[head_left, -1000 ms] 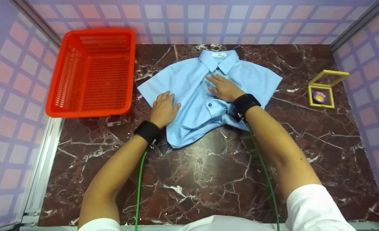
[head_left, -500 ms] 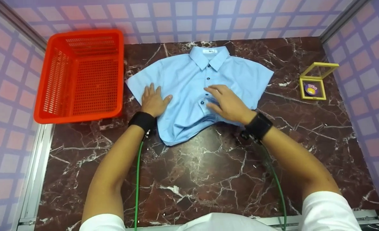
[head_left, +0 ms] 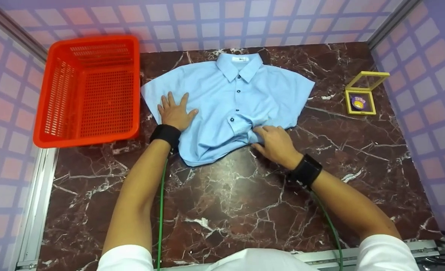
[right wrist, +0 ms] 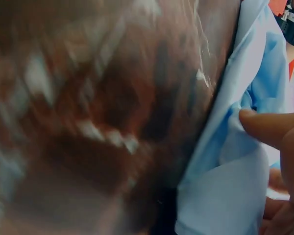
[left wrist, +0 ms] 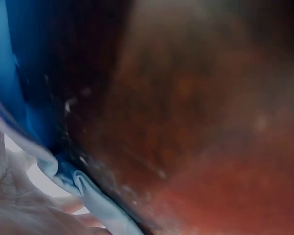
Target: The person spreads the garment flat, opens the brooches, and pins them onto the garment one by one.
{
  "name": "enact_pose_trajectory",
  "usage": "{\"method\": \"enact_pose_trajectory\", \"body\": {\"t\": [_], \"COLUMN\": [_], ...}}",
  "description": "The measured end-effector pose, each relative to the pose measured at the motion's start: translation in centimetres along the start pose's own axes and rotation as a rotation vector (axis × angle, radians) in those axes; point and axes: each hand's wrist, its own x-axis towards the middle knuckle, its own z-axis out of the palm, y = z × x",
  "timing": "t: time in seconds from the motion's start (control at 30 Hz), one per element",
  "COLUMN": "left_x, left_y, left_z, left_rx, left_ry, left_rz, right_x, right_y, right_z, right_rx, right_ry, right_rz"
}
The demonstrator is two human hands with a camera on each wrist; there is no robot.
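Observation:
A light blue short-sleeved button-up shirt (head_left: 207,98) lies front up on the dark red marbled table, collar away from me. Its bottom part is rumpled, and a fold bunches near the hem on the right. My left hand (head_left: 175,114) rests flat with spread fingers on the sleeve and side at the left. At the lower right hem, my right hand (head_left: 277,145) has its fingers bent over the bunched cloth. In the right wrist view, the thumb (right wrist: 264,125) presses the shirt's fabric (right wrist: 235,156), with the other fingers partly hidden behind it.
A red plastic basket (head_left: 136,113) stands at the left, close to the shirt's sleeve. On the right is a small yellow-framed box (head_left: 361,112) with its lid up and a purple item inside. Patterned walls enclose the table (head_left: 222,210). Green cables trail from both wrists.
My right hand has come off the shirt's chest and moved down to the lower right hem. The left hand stays on the left side, its fingers now more spread. The head view has shifted slightly.

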Motion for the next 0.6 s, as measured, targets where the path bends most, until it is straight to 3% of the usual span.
{"method": "enact_pose_trajectory", "body": {"t": [0.33,0.6], "left_x": [0.6,0.8], "left_y": [0.9,1.0], "left_z": [-1.0,-1.6], "left_rx": [0.053,0.064], "left_ry": [-0.056,-0.122], "left_rz": [-0.011,-0.059], "right_x": [-2.9,-5.2], "right_y": [0.4,-0.4], "right_z": [0.8,0.3], "right_rx": [0.154,0.19], "right_ry": [0.025,-0.048], "right_rz": [-0.058,-0.081]}}
